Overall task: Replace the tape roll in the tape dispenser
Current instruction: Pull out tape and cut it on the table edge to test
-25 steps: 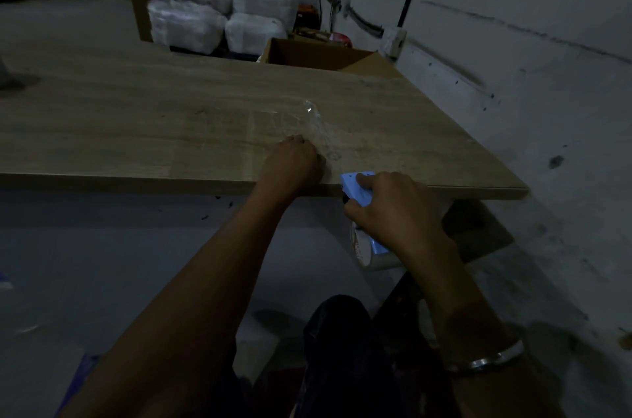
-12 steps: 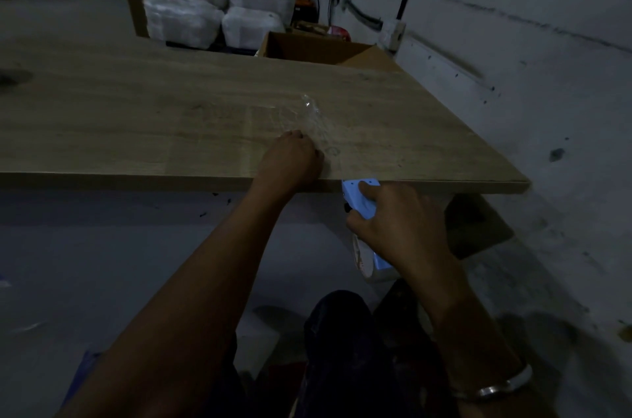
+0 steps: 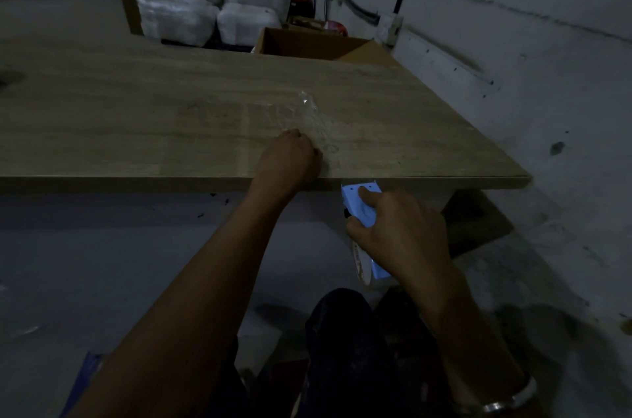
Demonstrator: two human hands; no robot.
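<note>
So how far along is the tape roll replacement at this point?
Done: a roll sits in the blue tape dispenser. In hand: the right hand grips it below the table edge while the left hand presses clear tape onto the top. Left: cutting the strip.

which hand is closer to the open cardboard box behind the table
Left. The left hand rests on the table, nearer the cardboard box; the right hand holds the blue tape dispenser below the table's near edge.
</note>
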